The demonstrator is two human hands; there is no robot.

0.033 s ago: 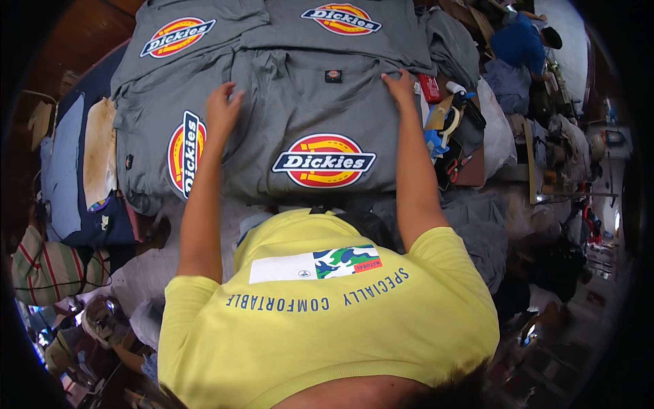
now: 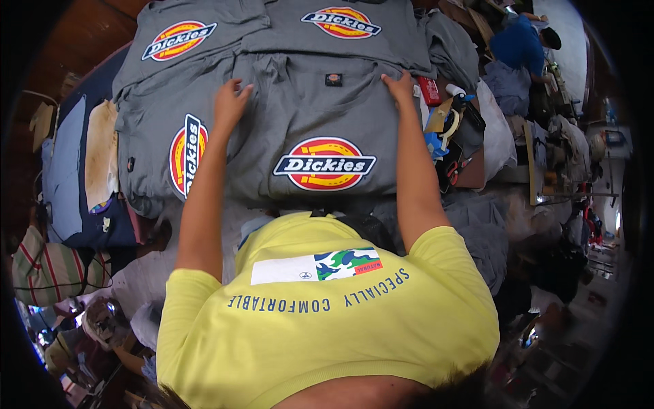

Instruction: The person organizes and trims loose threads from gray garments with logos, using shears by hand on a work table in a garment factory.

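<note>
The grey shirt (image 2: 320, 116) lies flat on the bench (image 2: 477, 178), front side up, with its collar on the far side from the person and its hem on the near side. Its long axis runs straight away from the person's chest, and the round red and yellow badge (image 2: 324, 163) sits on the lower half of that axis.

Both hands rest at the far end of the grey shirt, one on each shoulder. The left hand (image 2: 230, 102) lies palm down on the shoulder left of the collar, fingers spread and flat, grip released and closed on nothing. The right hand (image 2: 400, 87) lies on the shoulder right of the collar, also flat with the fingers stretched out, pressing on the cloth rather than pinching it. The small dark label (image 2: 333, 80) at the collar falls between the two hands, somewhat closer to the right one. The two hands are about equally far up the shirt, so neither is clearly nearer to the collar line.

Left of the grey shirt, another grey shirt (image 2: 160, 136) lies turned sideways, its badge upright on edge. Beyond the collar, two more grey shirts (image 2: 272, 27) lie spread. Right of the grey shirt, just past the right hand, are a red box (image 2: 430, 91) and a tape roll (image 2: 451, 129).
</note>
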